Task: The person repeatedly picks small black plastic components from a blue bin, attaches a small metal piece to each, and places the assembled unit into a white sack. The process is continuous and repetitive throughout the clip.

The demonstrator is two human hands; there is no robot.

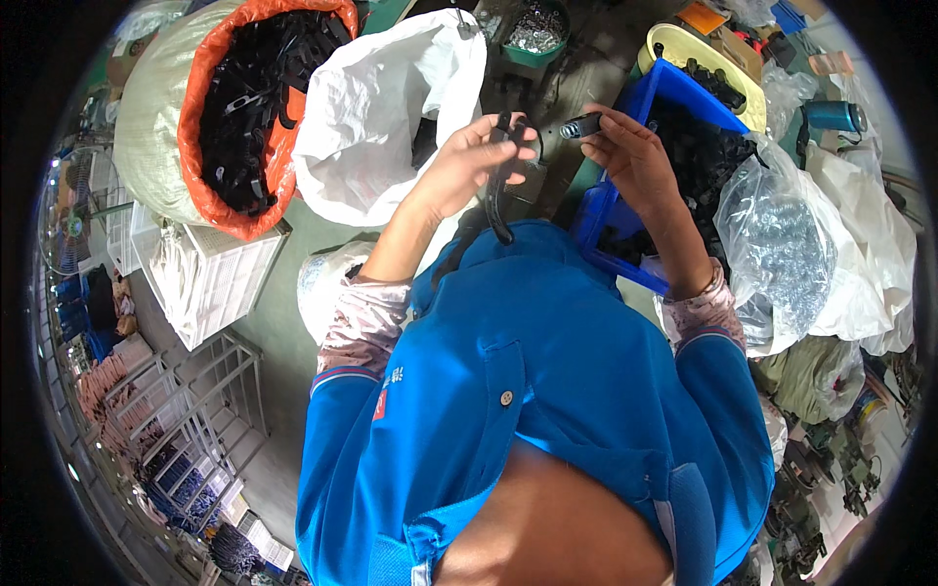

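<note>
My left hand is closed around a long, slightly curved black piece, which hangs down toward my blue shirt. What kind of part it is, I cannot make out. Between the thumb and fingers of my right hand is a small black part with a shiny metal end turned toward the left hand. The two held pieces are apart, with a gap between them. Just beside my right forearm stands a blue crate holding many black parts.
Left of my hands an open white sack stands beside an orange-lined sack full of black parts. Ahead is a green bowl of small metal pieces. A yellow basin and clear plastic bags are at the right; a white crate sits left.
</note>
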